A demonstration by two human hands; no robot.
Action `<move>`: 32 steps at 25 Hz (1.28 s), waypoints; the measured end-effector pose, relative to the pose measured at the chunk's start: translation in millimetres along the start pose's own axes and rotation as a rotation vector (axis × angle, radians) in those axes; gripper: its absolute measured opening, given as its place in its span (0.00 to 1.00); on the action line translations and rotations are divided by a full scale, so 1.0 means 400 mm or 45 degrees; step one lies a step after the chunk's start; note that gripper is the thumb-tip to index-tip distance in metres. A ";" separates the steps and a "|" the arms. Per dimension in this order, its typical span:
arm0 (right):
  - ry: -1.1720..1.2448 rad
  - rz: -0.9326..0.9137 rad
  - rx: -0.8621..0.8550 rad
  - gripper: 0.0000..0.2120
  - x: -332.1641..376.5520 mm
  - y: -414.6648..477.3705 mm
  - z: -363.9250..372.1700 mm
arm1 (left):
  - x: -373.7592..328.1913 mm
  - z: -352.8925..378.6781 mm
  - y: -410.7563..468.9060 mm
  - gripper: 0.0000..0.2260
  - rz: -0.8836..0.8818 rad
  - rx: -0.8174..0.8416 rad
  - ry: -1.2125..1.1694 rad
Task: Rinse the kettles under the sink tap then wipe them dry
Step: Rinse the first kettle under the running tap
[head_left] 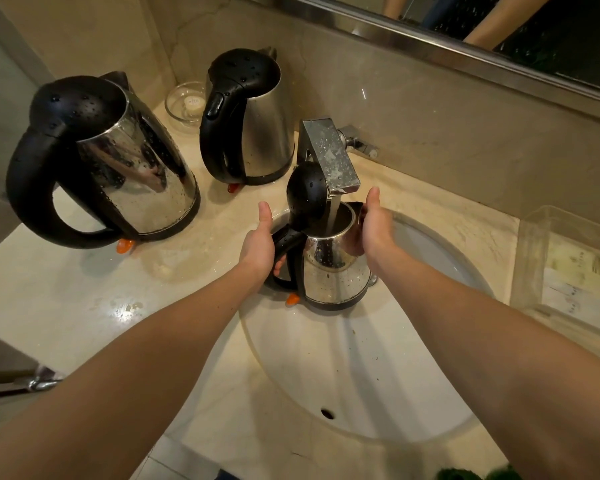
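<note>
I logged the open-lidded kettle (329,271) upright at frame centre over the sink basin (326,358), mouth directly beneath the tap (329,157) and its running stream, the left hand (258,244) clasping its black handle (284,242) on the left, the right hand (374,233) curled round the steel body opposite, both hands equally near it.

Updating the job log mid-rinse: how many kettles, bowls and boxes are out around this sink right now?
Kettles: 3, the held kettle, the left kettle, the back kettle
Bowls: 1, the glass bowl
Boxes: 1, the clear box
Total: 5
</note>
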State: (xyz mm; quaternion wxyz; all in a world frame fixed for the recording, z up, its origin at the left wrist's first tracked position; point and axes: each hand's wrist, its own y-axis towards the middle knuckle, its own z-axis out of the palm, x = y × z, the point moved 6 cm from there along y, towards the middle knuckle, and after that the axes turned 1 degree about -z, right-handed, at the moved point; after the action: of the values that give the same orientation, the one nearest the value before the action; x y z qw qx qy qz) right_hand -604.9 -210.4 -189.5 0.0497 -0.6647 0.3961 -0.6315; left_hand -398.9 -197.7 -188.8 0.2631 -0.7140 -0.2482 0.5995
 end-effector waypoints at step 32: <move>0.016 -0.021 0.036 0.24 -0.013 0.002 0.000 | 0.006 0.002 0.013 0.44 0.022 -0.004 0.100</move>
State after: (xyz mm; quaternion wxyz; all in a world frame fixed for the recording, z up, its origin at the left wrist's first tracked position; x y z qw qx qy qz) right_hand -604.7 -207.8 -194.1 0.0514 -0.6632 0.3820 -0.6416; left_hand -399.0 -199.6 -194.2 0.2664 -0.7394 -0.2323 0.5730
